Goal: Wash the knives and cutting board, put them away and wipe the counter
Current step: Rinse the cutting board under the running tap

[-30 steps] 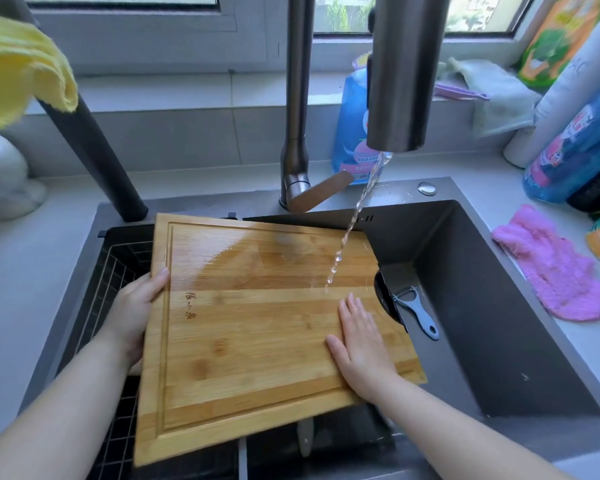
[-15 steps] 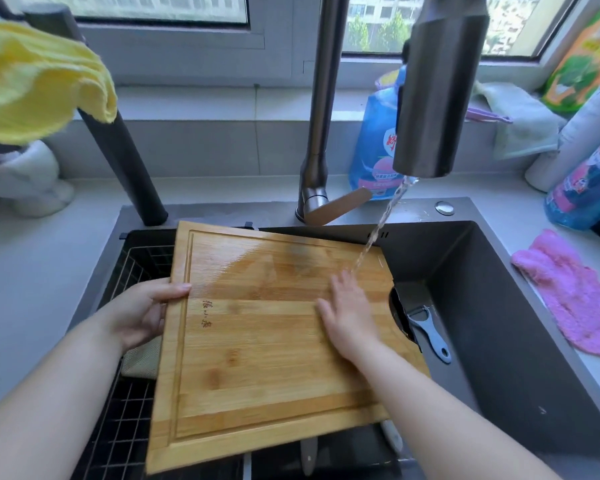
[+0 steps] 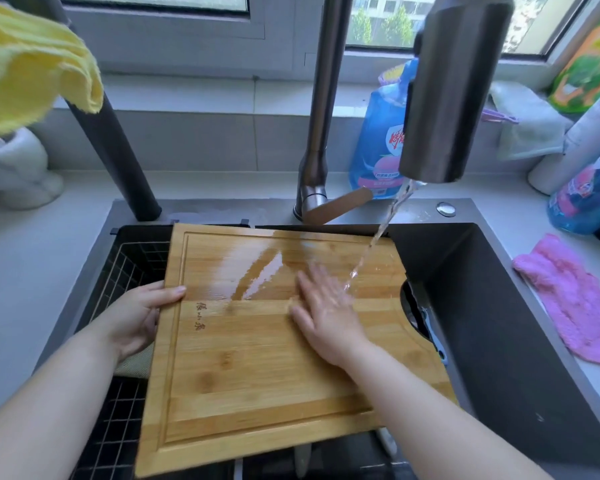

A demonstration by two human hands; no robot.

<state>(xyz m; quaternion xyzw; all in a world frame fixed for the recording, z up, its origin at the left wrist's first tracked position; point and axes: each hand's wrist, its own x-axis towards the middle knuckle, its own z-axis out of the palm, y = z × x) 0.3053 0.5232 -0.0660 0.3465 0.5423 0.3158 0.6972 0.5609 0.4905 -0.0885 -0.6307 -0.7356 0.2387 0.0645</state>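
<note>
Cutting board: one wooden cutting board (image 3: 257,368), lying across the sink (image 3: 506,306), tilted, its top face wet and shiny at the far end.
Hands: two. The left hand (image 3: 136,318) grips the board's left edge, thumb on top and the other fingers curled under it. The right hand (image 3: 326,317) lies flat on the wet face, its fingers (image 3: 310,284) straight and a little apart, blurred.
Water: one thin stream (image 3: 378,237) falls from the faucet head (image 3: 454,88) and lands on the board, right at the right hand's fingertips.
Knives: two pale, blade-like shapes (image 3: 302,459) show below the board's near edge – the board hides most of them, so it cannot be told for sure that they are knives.
Other tool: one grey-handled utensil (image 3: 434,337) in the sink, half hidden behind the board's right edge.
Rack: one black wire rack (image 3: 125,265) in the sink's left part, under the board and the left hand.
Cloths: four – a yellow cloth (image 3: 32,64) hanging upper left, a pink cloth (image 3: 575,306) on the desk (image 3: 21,258) at right, a pale green cloth (image 3: 527,123) on the windowsill, and a greenish cloth (image 3: 136,363) just under the left wrist.
Containers: one blue pouch (image 3: 378,143) behind the faucet, one blue bottle (image 3: 589,192) far right.
In the way: the faucet head covers part of the pouch.
</note>
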